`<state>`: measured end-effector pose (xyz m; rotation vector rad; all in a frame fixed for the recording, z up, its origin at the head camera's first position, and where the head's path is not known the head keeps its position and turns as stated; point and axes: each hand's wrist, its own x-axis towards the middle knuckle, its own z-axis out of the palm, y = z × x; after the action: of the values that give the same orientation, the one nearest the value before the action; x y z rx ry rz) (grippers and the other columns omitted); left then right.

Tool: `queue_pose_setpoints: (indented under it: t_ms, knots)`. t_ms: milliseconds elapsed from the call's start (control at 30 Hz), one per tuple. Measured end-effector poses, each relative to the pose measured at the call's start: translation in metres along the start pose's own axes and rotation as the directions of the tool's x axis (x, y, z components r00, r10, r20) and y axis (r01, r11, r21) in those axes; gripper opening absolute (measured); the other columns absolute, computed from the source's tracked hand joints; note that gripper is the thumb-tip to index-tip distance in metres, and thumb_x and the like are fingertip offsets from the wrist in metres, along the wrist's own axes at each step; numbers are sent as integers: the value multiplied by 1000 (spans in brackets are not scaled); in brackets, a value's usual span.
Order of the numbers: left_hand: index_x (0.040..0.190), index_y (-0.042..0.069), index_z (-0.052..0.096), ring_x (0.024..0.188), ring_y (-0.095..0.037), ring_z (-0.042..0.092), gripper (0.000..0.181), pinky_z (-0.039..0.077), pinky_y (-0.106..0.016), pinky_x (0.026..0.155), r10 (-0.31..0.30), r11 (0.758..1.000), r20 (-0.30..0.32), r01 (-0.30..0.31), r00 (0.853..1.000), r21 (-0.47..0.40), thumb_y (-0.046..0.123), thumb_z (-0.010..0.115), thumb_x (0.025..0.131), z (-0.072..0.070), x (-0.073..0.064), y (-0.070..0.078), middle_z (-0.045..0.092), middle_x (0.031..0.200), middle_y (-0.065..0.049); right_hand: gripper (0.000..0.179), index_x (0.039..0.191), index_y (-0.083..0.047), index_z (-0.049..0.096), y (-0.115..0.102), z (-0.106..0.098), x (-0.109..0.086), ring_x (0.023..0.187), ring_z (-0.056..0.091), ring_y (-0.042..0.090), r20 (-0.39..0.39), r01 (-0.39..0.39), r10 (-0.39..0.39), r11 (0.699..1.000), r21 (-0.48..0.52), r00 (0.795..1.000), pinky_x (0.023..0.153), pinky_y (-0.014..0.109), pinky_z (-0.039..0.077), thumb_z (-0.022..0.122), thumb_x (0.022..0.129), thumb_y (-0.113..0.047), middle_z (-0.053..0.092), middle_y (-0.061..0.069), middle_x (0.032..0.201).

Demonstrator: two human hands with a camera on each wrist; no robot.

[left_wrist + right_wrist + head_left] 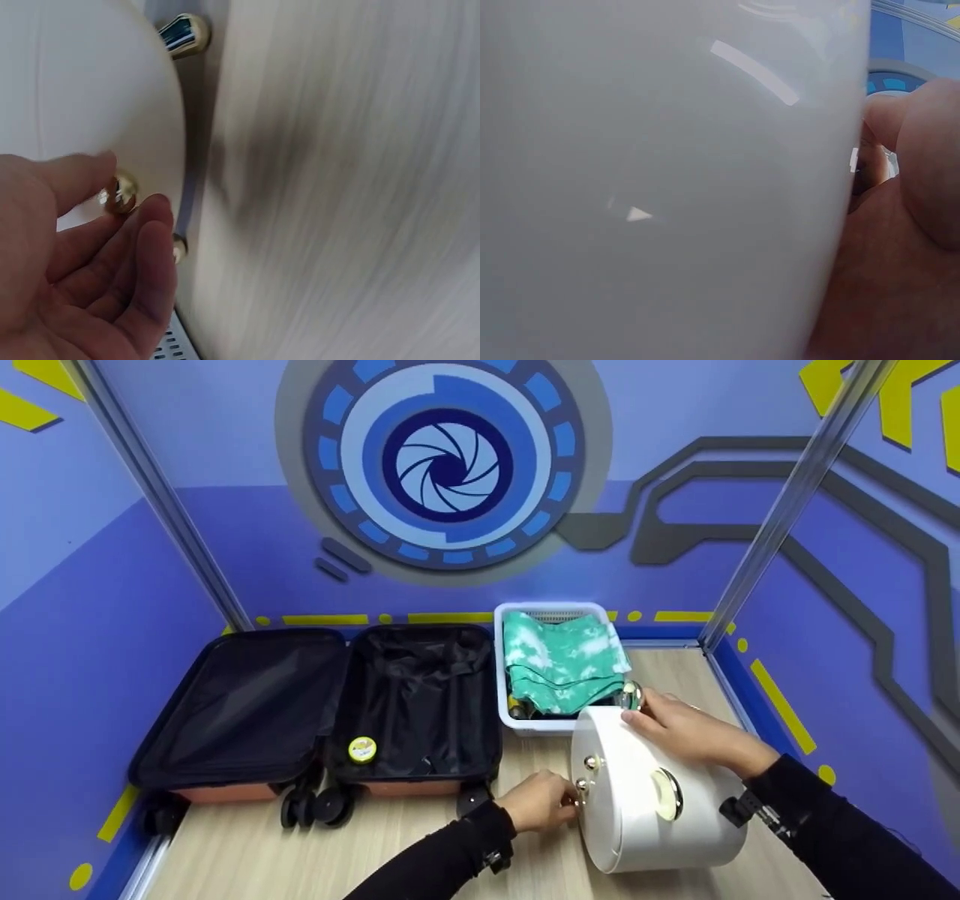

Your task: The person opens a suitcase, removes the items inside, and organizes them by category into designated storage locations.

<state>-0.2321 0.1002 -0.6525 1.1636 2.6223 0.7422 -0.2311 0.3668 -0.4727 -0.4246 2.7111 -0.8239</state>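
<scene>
A glossy white case with a rounded body (675, 840) and gold fittings lies tilted on the table in front of me. My left hand (541, 802) is at its flat face, where thumb and fingertips pinch a small gold knob (124, 192). Another gold knob (591, 763) sits just above on the same face. My right hand (686, 727) grips the case's upper far edge, beside a shiny gold fitting (632, 695). A gold-rimmed oval (667, 793) marks the curved side. In the right wrist view the white shell (667, 150) hides most of the fingers.
An open suitcase (247, 697) with black lining lies at left, a small yellow round tin (362, 749) in its right half. Behind the case stands a white basket (536, 726) with folded green-and-white cloth (562, 656). Blue panels (450, 600) enclose the table.
</scene>
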Motion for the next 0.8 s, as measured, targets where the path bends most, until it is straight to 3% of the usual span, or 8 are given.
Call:
queue_pose_setpoints:
  t_ms: [233,467,633,800]
  knots:
    - [103,14,86,71,6,58,9,45,-9,68,-13,1000,-24,13,1000,-11,17,80,97,3,-2,0,80,86,8,48,144,-15,51,-1,1,0,98,65,21,4,4,-4,1000,21,1000,76,37,59,52,115,-53,62,15,120]
    - [94,15,84,67,5,53,5,41,-9,64,0,1000,-38,1,999,9,16,79,95,5,-2,0,75,79,9,46,141,-14,53,-1,1,-1,118,62,29,-32,24,-26,998,-57,999,92,41,52,51,116,-53,61,16,130]
    - [94,14,84,68,5,53,7,41,-8,64,20,1000,-46,-21,999,-21,14,77,95,6,-2,-1,77,79,8,43,137,-14,54,-1,1,0,111,63,25,-28,29,-30,999,-31,999,88,39,54,52,116,-52,62,15,124]
    - [99,13,86,71,6,55,10,43,-7,67,26,999,-59,-28,998,-32,13,78,93,8,-2,-1,78,83,8,49,144,-13,53,-1,0,-1,107,63,23,-15,23,-23,1000,-2,1000,85,38,55,53,115,-52,62,16,126]
